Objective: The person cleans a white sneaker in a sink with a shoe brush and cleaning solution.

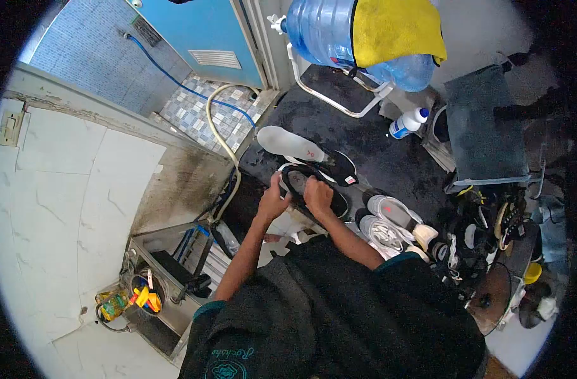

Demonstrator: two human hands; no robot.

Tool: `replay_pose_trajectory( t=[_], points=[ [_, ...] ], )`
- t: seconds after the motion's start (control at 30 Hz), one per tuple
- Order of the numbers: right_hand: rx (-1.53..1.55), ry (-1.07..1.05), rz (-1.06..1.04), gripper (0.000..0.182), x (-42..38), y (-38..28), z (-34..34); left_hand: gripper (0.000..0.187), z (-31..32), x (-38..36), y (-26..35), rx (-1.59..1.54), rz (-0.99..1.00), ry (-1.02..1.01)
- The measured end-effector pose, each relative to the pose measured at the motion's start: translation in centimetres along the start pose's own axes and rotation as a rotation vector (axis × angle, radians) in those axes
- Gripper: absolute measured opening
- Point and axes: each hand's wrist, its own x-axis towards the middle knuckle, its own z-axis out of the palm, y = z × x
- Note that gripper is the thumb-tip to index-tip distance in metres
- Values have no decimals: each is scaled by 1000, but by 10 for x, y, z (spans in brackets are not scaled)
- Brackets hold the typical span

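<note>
A dark shoe (pixel 339 203) with a pale rim is between my two hands, its opening facing up. My left hand (pixel 274 201) grips the rim at the heel end. At the shoe's opening, my right hand (pixel 317 193) has its fingers curled down over the inside, and the fingertips are partly hidden. Just beyond lies a second dark shoe (pixel 342 169), with a light grey insole (pixel 288 143) bearing a red mark lying against it. To the right are a white shoe (pixel 394 211) and a bundle of white laces (pixel 380 235).
A blue water jug (pixel 320 28) with a yellow cloth (pixel 399 31) rests on a white metal stand (pixel 358 115). A white bottle (pixel 408 123) stands nearby. Several shoes and a fan (pixel 491 297) crowd the right. A metal sink (pixel 165 328) is at lower left; a hose (pixel 212 120) crosses the doorway.
</note>
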Motion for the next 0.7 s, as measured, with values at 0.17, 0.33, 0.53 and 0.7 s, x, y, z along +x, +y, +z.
replay_pose_trajectory(
  t=[0.17, 0.33, 0.53, 0.7],
  points=[
    [41, -43, -82, 22, -12, 3, -4, 71, -3, 5, 22, 38, 22, 85],
    [-55, -98, -98, 22, -8, -1, 10, 69, 3, 6, 22, 150, 37, 128],
    [49, -5, 23, 15, -3, -8, 0, 68, 9, 9, 15, 154, 36, 149],
    [98, 26, 76, 13, 10, -6, 4, 66, 6, 10, 26, 149, -80, 78]
  ],
)
